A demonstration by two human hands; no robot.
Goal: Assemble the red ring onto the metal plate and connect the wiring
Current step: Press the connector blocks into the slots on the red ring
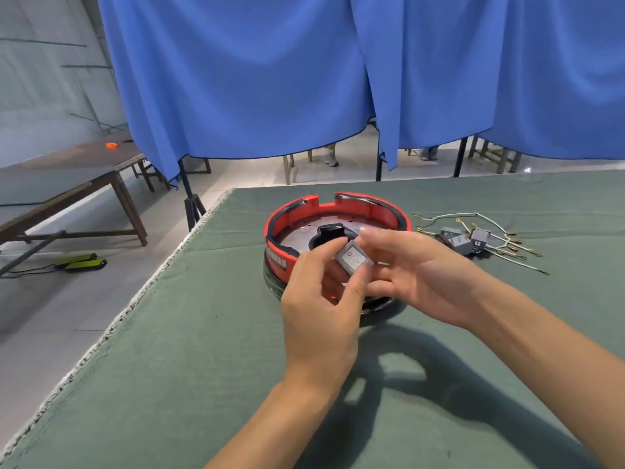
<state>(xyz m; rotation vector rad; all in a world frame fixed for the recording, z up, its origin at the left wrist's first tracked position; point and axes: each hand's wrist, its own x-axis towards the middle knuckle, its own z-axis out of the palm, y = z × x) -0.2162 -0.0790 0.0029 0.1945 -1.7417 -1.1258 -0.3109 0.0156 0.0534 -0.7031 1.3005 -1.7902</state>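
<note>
Head view: a green-covered tabletop [169,350] fills the lower frame, with blue curtains [253,79] hanging behind it. Just above centre sits the red ring [338,206], resting around the metal plate [294,233], which has a black knob [331,230] at its middle. In front of the ring, both hands meet over a small grey rocker switch [353,260]. The left hand [318,306] pinches the switch between curled thumb and fingers; the right hand [419,275] has its fingers bent loosely around the switch's far side, touching it. At right of centre, well apart from the ring, lie white wires [487,220] with brass terminals and several more grey switches [461,242] in a loose cluster.
</note>
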